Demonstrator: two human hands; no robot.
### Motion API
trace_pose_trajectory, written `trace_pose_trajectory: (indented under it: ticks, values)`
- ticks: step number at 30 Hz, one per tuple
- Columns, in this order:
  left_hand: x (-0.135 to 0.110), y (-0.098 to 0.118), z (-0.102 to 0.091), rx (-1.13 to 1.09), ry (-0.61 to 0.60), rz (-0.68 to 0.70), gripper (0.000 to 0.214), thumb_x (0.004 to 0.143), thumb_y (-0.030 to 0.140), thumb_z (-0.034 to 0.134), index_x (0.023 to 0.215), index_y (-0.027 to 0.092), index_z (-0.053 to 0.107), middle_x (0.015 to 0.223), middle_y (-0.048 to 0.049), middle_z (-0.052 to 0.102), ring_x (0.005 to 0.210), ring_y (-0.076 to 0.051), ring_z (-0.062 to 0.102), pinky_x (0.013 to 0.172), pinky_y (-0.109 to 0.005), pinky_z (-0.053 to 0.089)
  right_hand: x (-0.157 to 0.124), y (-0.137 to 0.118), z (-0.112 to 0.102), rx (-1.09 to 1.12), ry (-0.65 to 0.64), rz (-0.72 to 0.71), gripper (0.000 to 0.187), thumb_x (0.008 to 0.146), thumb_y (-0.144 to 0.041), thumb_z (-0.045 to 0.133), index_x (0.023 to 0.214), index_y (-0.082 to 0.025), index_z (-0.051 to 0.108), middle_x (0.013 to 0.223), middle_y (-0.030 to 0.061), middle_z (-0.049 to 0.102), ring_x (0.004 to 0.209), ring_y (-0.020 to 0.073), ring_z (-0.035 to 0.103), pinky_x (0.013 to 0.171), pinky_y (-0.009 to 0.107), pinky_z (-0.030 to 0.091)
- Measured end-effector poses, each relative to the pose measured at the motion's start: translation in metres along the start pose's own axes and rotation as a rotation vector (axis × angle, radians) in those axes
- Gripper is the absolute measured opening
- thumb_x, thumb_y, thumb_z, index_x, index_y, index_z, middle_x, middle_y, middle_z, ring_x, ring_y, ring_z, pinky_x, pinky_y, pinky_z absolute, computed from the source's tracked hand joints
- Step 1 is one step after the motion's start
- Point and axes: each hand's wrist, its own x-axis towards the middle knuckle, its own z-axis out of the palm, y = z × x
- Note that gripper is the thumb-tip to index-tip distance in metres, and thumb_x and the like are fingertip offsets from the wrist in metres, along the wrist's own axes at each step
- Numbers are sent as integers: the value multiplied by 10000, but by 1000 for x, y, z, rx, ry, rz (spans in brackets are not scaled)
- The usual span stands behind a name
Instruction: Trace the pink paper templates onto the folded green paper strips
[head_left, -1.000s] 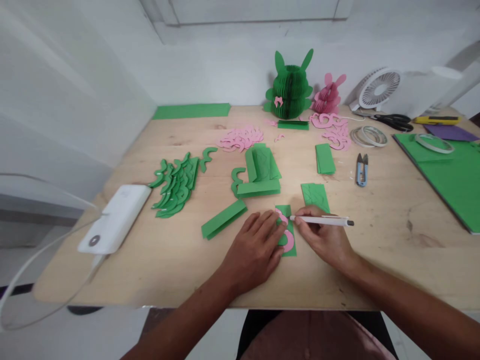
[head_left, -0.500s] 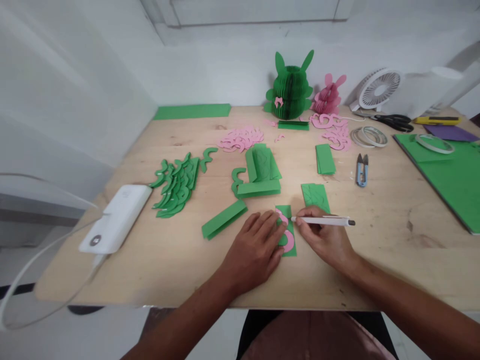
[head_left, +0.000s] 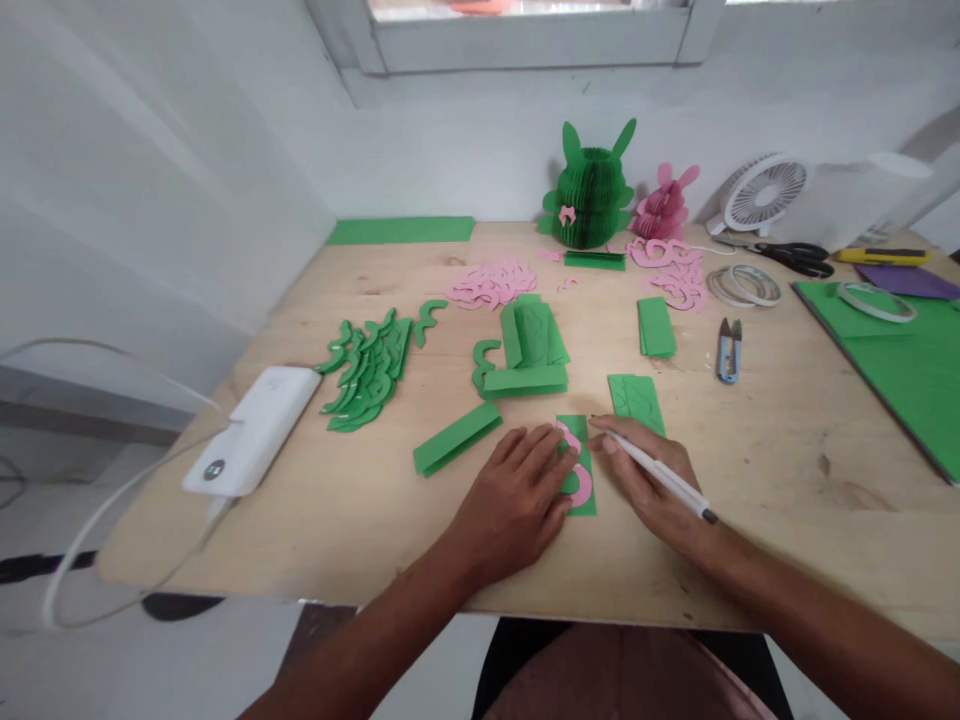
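My left hand (head_left: pixel 521 490) lies flat with fingers stretched, pressing a pink curved paper cut-out (head_left: pixel 581 487) onto a small green paper piece (head_left: pixel 587 508). Its fingertips cover the left part of both. My right hand (head_left: pixel 656 475) is closed on a white pen (head_left: pixel 667 478) at the right edge of that paper. The pen slants back toward the wrist, and the fingers partly hide its tip. Just beyond the right hand rests a green paper with drawn lines (head_left: pixel 636 398). To the left of my left hand lies a folded green strip (head_left: pixel 457 438).
Stacked green cut-outs (head_left: pixel 367 365) and a white power bank (head_left: pixel 255 430) with cables are at left. Farther back are folded green papers (head_left: pixel 532 340) and pink cut-outs (head_left: pixel 495 284). Thread snips (head_left: pixel 728 350), tape rolls (head_left: pixel 744 286), scissors (head_left: pixel 795 256) and a fan (head_left: pixel 766 195) sit at right.
The pen has swung from nearly level to a slant, its rear end now lower and nearer my wrist. My left hand keeps pressing the cut-out. The head view has tilted up slightly.
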Motion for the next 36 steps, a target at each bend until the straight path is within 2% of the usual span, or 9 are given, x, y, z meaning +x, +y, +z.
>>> trace_pose_trajectory:
  ticks: [5,10,19,26,29,36]
  values:
    - [0,0,2,17,8,6,424,911,277,468,1316,157,503,1395,-146,496,1313,-289,443,1079,-498,368,1,5,3,-149,-86,-211,274,959,-215,448,1163,-223,631,987,55,742,868,188,698,791,342,565]
    - [-1,0,3,27,-4,7,414,902,284,484,1293,150,517,1393,-150,498,1308,-290,451,1090,-501,357,-2,13,5,-307,-130,-319,292,947,-181,463,1188,-202,627,956,81,738,788,190,678,738,340,564]
    - [-1,0,5,-38,61,10,404,897,254,479,1279,124,490,1362,-141,534,1326,-265,435,1100,-482,356,-6,13,6,-399,-163,-381,315,937,-168,481,1223,-188,612,953,94,735,792,212,656,734,346,549]
    - [-1,-2,6,-66,70,4,351,888,277,494,1207,133,512,1358,-152,533,1315,-256,451,1096,-481,367,-6,13,6,-428,-148,-432,307,933,-162,498,1215,-173,621,906,101,730,784,214,644,729,348,533]
    - [-1,-1,6,-47,69,12,294,887,269,495,1146,136,540,1347,-153,539,1308,-250,455,1099,-469,365,-8,14,6,-499,-166,-479,316,949,-160,468,1235,-155,604,849,93,717,760,213,621,727,351,525]
    - [-2,0,6,-34,73,24,304,862,253,526,1140,133,549,1329,-145,549,1303,-253,457,1106,-452,353,-10,13,6,-616,-160,-553,322,950,-143,463,1242,-145,598,830,88,708,734,212,583,706,354,494]
